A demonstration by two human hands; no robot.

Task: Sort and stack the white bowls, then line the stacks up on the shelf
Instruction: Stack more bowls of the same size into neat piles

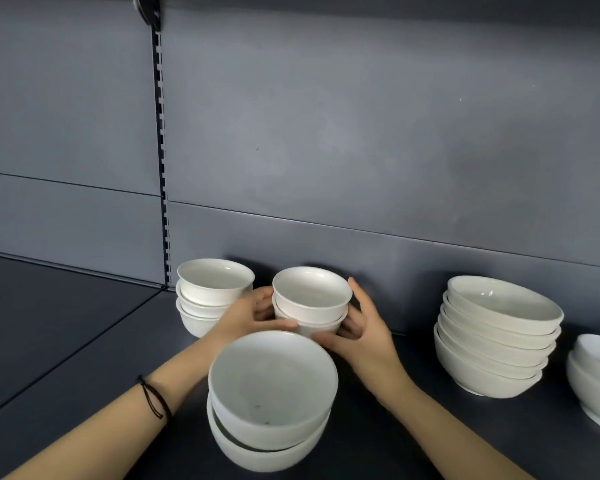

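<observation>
Grip state: left hand (253, 315) and right hand (366, 336) clasp the two-bowl stack (310, 301) of small white bowls from opposite sides, with fingers (361, 297) curled round its wall and thumbs nearly meeting low at the front. The stack sits directly between the palms, upright, rims roughly level, near the back panel (361, 168) of the shelf (66, 341). Its base is hidden by the thumbs and by the front stack (272, 393) of two medium bowls, so I cannot tell whether it rests on the shelf or is lifted clear. Deciding relation: the three-bowl stack (212, 294), apparently the same small size, stands just to the left. The back of the left hand is near or touching it; cannot tell which. The left hand is the nearer one and fills the gap. Judgement: the pair either goes up and left over the three-bowl rim to merge, or is set down in line beside it. Either way the left fingers need to clear that gap. The wide-bowl stack (496, 336) stands well apart to the right, and a partial stack (596, 372) shows at the frame edge. Risk: nudging the front stack, which lies between the forearms just short of the hands.
</observation>
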